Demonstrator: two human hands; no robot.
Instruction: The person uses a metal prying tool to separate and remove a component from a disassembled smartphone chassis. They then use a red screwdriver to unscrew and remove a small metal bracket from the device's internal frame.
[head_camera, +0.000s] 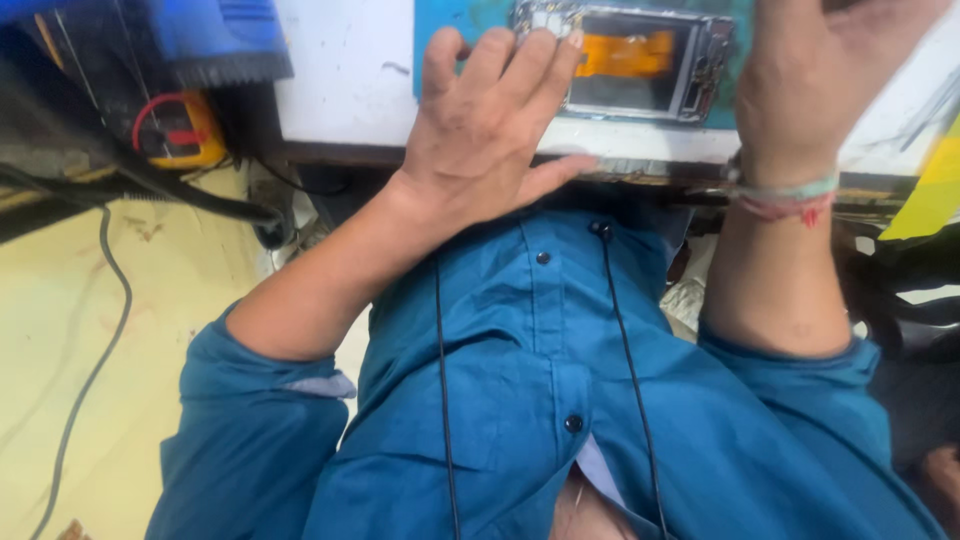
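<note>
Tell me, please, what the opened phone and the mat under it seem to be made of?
The opened phone looks like a bare metal frame, grey and shiny at its edges, with an orange flexible strip inside, probably plastic film. The mat looks like matte teal rubber or silicone, though that is uncertain.

An opened phone (640, 60), its screen side gone and an orange strip showing inside, lies on the blue mat (450, 30) near the bench's front edge.

Left hand (490, 125) lay flat, fingers together and stretched forward; right hand (815, 70) was raised, palm open, forearms bare.
</note>
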